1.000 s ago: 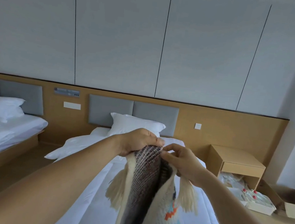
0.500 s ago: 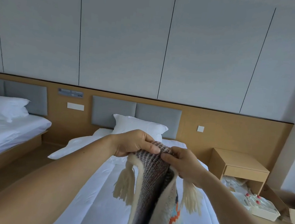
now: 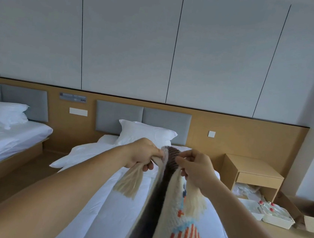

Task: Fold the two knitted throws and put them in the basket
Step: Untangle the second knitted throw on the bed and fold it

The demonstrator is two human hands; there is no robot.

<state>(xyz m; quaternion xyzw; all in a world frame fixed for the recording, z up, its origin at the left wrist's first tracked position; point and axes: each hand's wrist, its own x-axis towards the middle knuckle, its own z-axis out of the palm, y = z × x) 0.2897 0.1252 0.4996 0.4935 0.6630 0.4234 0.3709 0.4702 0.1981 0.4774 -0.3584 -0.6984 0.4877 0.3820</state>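
A knitted throw [image 3: 163,207], cream with orange, blue and dark patterned parts and cream tassels, hangs in front of me over the white bed [image 3: 107,207]. My left hand [image 3: 142,154] grips its top edge on the left, a tassel bunch hanging below the fingers. On the right, my right hand [image 3: 195,168] pinches the top edge, with another tassel bunch under it. The top of the throw arches between both hands. No basket and no second throw are in view.
A pillow [image 3: 146,133] lies at the head of the bed. Another bed [image 3: 3,136] stands at the left. At the right are a wooden nightstand [image 3: 251,172], white trays [image 3: 270,212] on the floor and a cardboard box [image 3: 312,220].
My hands have drawn slightly apart along the top edge. The left hand now holds the left tassel corner, and the throw's top has opened between them.
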